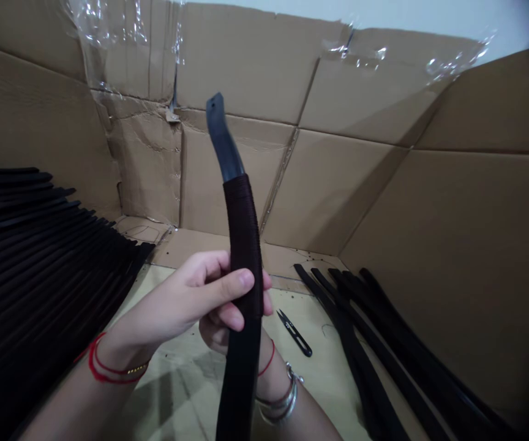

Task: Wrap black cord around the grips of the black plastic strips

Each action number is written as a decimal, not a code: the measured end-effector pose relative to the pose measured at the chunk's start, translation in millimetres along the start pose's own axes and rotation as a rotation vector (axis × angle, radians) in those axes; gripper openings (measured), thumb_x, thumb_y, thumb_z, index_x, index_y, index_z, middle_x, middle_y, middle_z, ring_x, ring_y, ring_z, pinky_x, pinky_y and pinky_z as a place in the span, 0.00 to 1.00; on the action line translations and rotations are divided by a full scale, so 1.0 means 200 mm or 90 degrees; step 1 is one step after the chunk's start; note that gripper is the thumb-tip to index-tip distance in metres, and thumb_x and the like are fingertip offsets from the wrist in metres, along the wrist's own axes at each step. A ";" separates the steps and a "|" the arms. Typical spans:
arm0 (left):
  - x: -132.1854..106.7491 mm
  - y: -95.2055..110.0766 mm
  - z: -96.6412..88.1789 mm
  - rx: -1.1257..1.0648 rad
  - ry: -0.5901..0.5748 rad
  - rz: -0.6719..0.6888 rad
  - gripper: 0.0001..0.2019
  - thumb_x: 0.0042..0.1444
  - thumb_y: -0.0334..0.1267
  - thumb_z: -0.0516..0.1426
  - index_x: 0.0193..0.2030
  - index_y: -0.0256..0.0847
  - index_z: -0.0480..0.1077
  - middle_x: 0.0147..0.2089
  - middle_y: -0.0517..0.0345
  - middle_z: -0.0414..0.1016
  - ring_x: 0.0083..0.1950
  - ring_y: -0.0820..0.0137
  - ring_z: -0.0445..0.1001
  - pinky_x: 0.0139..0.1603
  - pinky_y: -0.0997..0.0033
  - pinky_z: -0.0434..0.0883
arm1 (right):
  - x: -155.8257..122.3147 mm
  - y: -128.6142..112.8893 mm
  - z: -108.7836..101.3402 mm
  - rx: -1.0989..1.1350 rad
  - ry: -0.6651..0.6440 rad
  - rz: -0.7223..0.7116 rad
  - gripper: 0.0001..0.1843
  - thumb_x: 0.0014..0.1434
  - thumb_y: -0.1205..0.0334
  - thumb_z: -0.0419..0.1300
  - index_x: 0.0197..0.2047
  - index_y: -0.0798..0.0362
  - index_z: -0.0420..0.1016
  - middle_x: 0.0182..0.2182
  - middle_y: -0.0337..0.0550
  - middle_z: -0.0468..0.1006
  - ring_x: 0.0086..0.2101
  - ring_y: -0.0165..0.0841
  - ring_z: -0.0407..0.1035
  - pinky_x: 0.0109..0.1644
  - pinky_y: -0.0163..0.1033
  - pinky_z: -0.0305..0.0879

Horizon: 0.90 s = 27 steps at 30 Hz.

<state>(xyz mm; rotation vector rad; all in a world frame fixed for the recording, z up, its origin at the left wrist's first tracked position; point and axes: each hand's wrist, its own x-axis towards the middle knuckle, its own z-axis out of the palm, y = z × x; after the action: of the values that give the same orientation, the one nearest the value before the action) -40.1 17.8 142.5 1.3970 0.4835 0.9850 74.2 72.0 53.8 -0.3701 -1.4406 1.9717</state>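
Held upright in front of me is a long, curved dark strip [245,245]. Brown-black thread is wound tightly round its upper part, and above that a bare grey end with a small hole bends to the left. My left hand [200,294] grips the wound part, its thumb pressed flat on the front face. From the lower right, my right hand [213,334] reaches behind the strip and holds it near the lower edge of the winding; the strip and my left hand hide much of it. Small black thread snips [294,332] lie on the table to the right.
At the left, many similar dark strips [39,257] lie stacked side by side. Several more strips [360,331] lie at the right. Taped cardboard walls [241,55] enclose the back and sides of the pale tabletop [177,392]. Loose thread bits are scattered near the back.
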 end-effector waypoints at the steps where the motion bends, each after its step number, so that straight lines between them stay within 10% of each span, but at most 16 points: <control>1: 0.00 0.00 0.01 0.011 0.015 0.002 0.15 0.63 0.48 0.60 0.45 0.37 0.74 0.38 0.54 0.78 0.32 0.78 0.74 0.30 0.87 0.72 | 0.00 -0.01 0.00 0.025 -0.012 -0.011 0.41 0.28 0.18 0.56 0.19 0.49 0.49 0.14 0.31 0.55 0.14 0.23 0.53 0.16 0.32 0.57; 9: 0.03 -0.03 0.04 0.026 0.068 0.075 0.14 0.64 0.46 0.59 0.41 0.34 0.72 0.34 0.55 0.77 0.30 0.79 0.73 0.28 0.90 0.69 | -0.01 -0.07 0.02 0.180 -0.080 -0.061 0.35 0.36 0.32 0.67 0.16 0.52 0.54 0.13 0.29 0.54 0.13 0.19 0.50 0.15 0.26 0.52; 15: -0.01 0.02 -0.02 0.002 -0.049 0.101 0.25 0.69 0.54 0.49 0.54 0.34 0.72 0.53 0.45 0.74 0.55 0.67 0.73 0.55 0.77 0.72 | 0.00 -0.03 -0.01 0.227 -0.120 -0.057 0.29 0.40 0.36 0.68 0.19 0.52 0.62 0.13 0.30 0.57 0.13 0.21 0.51 0.13 0.27 0.48; 20: 0.02 0.00 0.00 -0.052 0.043 0.033 0.16 0.61 0.45 0.63 0.46 0.33 0.73 0.41 0.49 0.78 0.34 0.76 0.76 0.32 0.87 0.74 | 0.02 -0.02 -0.01 0.237 -0.116 -0.088 0.31 0.39 0.30 0.66 0.22 0.53 0.68 0.15 0.30 0.60 0.13 0.21 0.52 0.14 0.27 0.54; 27: 0.01 0.02 0.00 -0.060 0.019 0.042 0.14 0.60 0.43 0.64 0.43 0.33 0.74 0.35 0.53 0.77 0.25 0.82 0.70 0.26 0.90 0.68 | -0.02 -0.11 0.03 0.166 -0.130 -0.107 0.25 0.41 0.42 0.72 0.27 0.57 0.75 0.17 0.32 0.64 0.12 0.18 0.48 0.11 0.26 0.40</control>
<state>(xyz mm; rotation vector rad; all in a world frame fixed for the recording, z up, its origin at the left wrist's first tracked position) -39.7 19.0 146.0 1.3220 0.4093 1.0705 81.5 68.4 75.1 0.0675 -1.2659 2.0704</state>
